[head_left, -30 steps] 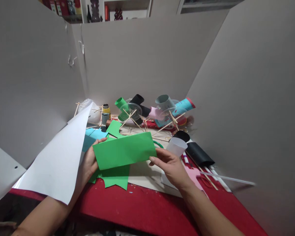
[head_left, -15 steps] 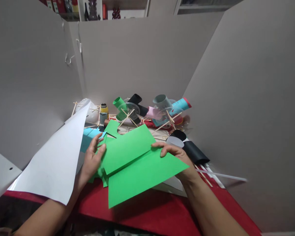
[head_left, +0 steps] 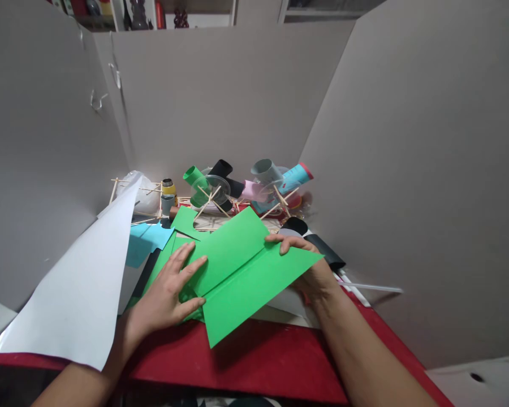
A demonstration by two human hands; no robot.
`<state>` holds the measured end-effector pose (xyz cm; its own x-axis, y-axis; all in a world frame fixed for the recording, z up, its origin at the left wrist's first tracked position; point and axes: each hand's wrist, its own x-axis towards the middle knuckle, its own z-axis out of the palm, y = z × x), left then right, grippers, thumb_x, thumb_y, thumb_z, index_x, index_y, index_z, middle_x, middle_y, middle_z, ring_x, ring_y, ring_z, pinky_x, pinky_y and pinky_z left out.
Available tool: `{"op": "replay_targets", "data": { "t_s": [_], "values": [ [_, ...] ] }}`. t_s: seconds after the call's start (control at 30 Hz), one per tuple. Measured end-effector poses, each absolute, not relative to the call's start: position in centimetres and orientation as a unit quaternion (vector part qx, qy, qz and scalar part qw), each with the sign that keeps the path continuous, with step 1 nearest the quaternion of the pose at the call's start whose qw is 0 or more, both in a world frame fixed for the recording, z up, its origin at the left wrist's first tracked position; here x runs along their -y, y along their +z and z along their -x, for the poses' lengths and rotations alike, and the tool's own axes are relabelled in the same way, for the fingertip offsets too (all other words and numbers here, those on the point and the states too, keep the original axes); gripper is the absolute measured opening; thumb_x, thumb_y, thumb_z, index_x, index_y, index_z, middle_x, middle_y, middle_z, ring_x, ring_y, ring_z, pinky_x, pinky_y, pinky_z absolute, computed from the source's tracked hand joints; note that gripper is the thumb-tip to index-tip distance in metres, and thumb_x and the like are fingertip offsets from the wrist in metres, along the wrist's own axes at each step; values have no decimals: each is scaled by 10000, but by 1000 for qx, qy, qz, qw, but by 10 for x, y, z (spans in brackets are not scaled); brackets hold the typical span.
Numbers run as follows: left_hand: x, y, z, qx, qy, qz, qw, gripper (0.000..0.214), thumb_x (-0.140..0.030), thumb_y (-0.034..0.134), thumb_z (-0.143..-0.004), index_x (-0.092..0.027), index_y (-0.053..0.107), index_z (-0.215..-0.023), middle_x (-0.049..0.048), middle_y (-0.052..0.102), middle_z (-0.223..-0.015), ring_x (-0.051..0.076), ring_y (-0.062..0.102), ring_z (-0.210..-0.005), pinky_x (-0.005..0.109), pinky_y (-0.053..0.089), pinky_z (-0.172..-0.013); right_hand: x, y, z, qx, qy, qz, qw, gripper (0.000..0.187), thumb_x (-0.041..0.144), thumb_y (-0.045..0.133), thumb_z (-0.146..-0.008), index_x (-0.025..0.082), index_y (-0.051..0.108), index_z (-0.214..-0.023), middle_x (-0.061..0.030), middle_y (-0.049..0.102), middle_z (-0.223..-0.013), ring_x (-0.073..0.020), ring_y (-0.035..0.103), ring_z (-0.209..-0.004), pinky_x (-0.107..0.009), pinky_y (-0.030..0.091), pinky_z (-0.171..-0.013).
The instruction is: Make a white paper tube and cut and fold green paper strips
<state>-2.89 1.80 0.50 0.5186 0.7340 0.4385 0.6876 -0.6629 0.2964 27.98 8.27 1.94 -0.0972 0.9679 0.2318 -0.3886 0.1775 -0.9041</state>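
Note:
A folded sheet of green paper (head_left: 246, 277) lies half opened over the red table (head_left: 254, 362). My left hand (head_left: 167, 294) rests flat on its left part, fingers spread. My right hand (head_left: 309, 265) grips the sheet's right edge, fingers curled over the top and thumb underneath. More green paper scraps (head_left: 184, 220) lie under and behind the sheet.
A big white sheet (head_left: 80, 288) curls up at the left. Blue paper (head_left: 146, 240) lies beside it. At the back stands a clutter of paper tubes, cups and wooden sticks (head_left: 237, 192). Black rolls (head_left: 324, 251) and straws (head_left: 371, 288) lie at the right. Grey boards wall the table on three sides.
The folded green sheet has been opened out and lowered toward the table. My left hand moved from its edge to lie flat on top. My right hand shifted to its upper right edge.

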Motion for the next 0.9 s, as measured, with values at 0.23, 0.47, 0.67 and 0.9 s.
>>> {"op": "replay_targets", "data": {
  "t_s": [0.23, 0.47, 0.67, 0.9],
  "values": [
    [-18, 3, 30, -390, 261, -883, -22, 601, -279, 585, -886, -226, 389, -1452, 162, 212, -1581, 341, 224, -1448, 514, 297, -1149, -81, 18, -279, 478, 579, 291, 593, 134, 235, 822, -603, 240, 694, -562, 3, 720, -977, -235, 644, -906, -347, 531, -746],
    [-15, 5, 30, -379, 318, -868, -37, 573, -311, 608, -882, -256, 428, -1424, 139, 363, -1521, 336, 262, -1438, 519, 325, -1135, -79, 22, -278, 496, 562, 313, 583, 183, 345, 840, -584, 253, 684, -558, -36, 724, -960, -281, 646, -879, -412, 538, -735],
    [-13, 6, 28, -370, 256, -893, 3, 788, -482, 684, -795, -259, 358, -1476, 162, 199, -1590, 379, 229, -1442, 558, 308, -1130, -78, 26, -279, 492, 555, 319, 589, 175, 361, 827, -586, 263, 687, -551, -29, 724, -945, -281, 652, -879, -403, 544, -730],
    [-13, 3, 31, -382, 238, -891, 62, 818, -348, 690, -818, -302, 261, -1513, 151, 161, -1602, 359, 305, -1417, 516, 382, -1091, -78, 29, -282, 501, 554, 305, 591, 234, 441, 829, -560, 266, 674, -567, -35, 736, -944, -299, 657, -869, -448, 535, -732]
  ]
}}
